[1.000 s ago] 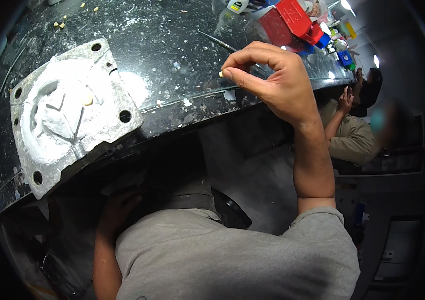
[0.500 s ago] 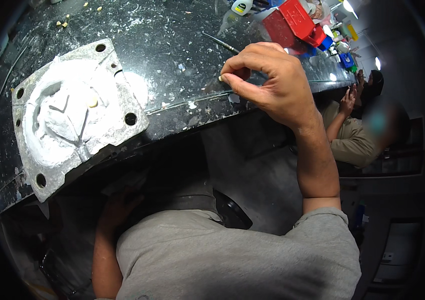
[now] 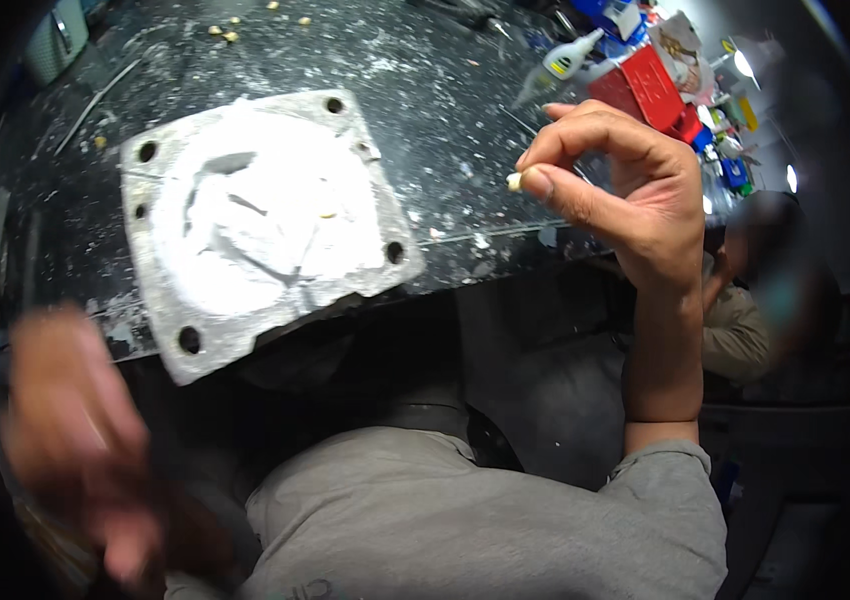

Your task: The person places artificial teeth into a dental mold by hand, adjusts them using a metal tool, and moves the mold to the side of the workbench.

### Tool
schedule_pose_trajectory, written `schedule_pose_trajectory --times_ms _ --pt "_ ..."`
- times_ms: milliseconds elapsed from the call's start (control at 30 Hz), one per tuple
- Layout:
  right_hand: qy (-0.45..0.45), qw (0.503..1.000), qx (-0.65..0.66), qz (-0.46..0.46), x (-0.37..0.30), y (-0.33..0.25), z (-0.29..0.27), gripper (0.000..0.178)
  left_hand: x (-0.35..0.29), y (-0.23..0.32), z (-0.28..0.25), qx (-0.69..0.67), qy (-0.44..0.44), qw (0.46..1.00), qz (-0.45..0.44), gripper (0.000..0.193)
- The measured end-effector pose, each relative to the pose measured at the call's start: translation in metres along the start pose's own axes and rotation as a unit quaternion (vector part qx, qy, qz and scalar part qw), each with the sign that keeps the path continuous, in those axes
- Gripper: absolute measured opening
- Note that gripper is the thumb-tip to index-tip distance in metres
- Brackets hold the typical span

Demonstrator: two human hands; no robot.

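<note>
Between the thumb and index finger of my right hand (image 3: pixel 625 185) is a small cream-coloured piece (image 3: pixel 515 182), held above the right part of the dark bench. My left hand (image 3: pixel 85 420) is smeared by motion at the lower left, off the bench's near edge, and its fingers cannot be made out. Between the hands, a square grey metal plate (image 3: pixel 182 295) with round corner holes lies at the bench's edge. It carries a round white plaster-like mass (image 3: pixel 235 250) with hollows and ridges. Another small cream piece (image 3: pixel 326 214) rests on that mass.
Several cream bits (image 3: pixel 231 36) lie on the dark bench (image 3: pixel 445 190) at the back. A thin rod (image 3: pixel 95 105) lies at left. At the back right stand a white squeeze bottle (image 3: pixel 570 57) and a red container (image 3: pixel 645 85). Another person (image 3: pixel 740 330) sits at right.
My left hand has come up from beside my lap to the lower left, in fast motion. The view has shifted, so the plate appears further right. My right hand still pinches the cream piece.
</note>
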State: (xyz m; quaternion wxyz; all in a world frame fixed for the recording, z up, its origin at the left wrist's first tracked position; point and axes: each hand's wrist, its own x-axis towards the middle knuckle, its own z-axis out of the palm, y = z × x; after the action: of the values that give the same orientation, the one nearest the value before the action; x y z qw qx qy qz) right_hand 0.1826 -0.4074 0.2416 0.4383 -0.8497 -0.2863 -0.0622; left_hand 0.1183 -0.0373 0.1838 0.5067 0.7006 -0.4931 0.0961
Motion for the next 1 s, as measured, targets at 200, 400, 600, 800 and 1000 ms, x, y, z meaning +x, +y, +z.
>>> schedule_pose_trajectory --times_ms 200,400,600,800,1000 --pt "-0.048 0.996 0.048 -0.061 0.04 -0.02 0.053 0.011 0.006 -0.019 0.044 0.119 0.226 0.942 -0.216 0.157" --pt "-0.07 0.988 -0.015 -0.139 0.075 -0.024 0.082 0.013 0.013 -0.023 0.046 0.301 0.226 0.904 -0.201 0.147" --pt "-0.085 0.973 -0.092 -0.193 0.087 -0.026 0.088 0.016 0.009 -0.03 0.051 0.328 0.245 0.899 -0.157 0.143" --pt "-0.087 0.961 -0.153 -0.214 0.088 -0.032 0.089 0.018 0.013 -0.026 0.05 0.297 0.264 0.904 -0.155 0.143" --pt "-0.101 0.962 -0.177 -0.183 0.089 -0.042 0.088 0.017 0.013 -0.028 0.052 0.299 0.265 0.905 -0.145 0.141"
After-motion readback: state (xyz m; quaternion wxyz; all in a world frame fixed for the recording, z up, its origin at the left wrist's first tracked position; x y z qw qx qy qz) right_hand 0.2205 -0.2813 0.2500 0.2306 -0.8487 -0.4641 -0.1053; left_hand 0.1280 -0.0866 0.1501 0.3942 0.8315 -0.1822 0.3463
